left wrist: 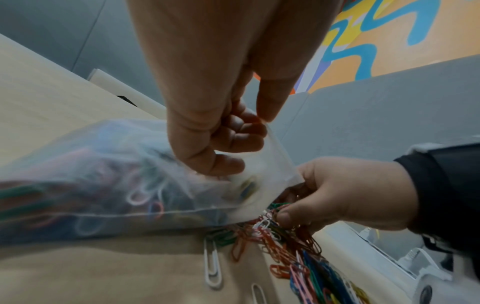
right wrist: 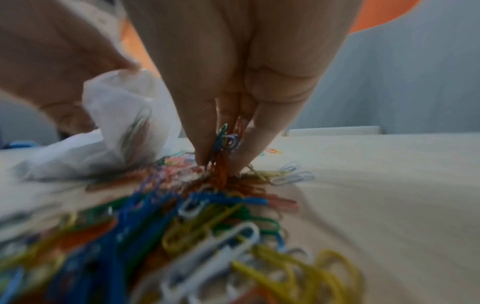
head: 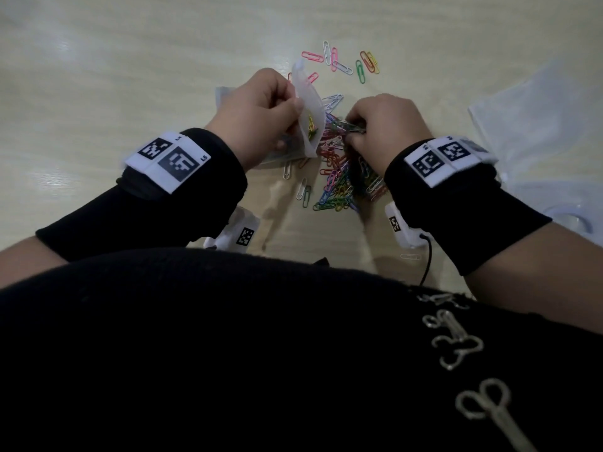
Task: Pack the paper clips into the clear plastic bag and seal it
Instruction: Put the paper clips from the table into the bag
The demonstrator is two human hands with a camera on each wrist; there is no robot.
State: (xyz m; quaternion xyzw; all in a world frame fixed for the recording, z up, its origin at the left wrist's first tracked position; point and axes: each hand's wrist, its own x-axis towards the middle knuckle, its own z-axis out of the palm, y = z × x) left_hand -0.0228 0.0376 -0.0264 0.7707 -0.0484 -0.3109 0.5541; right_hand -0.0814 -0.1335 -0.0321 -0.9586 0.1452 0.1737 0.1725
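Filling step: left hand (head: 257, 115) pinches clear plastic bag (head: 310, 109) open at frame centre; right hand (head: 385, 125) fingers close on clips from paper clips (head: 339, 177) heap below. Next: lift pinch into bag mouth.

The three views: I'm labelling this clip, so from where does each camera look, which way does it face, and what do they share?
Head: above, facing down and forward at the table; shows both hands, black sleeves, torso.
Left wrist: along the left hand, which pinches the clear plastic bag; right hand beyond.
Right wrist: low, along the right hand's fingers as they pinch paper clips from the pile.
Shared: all three show bag and pile.
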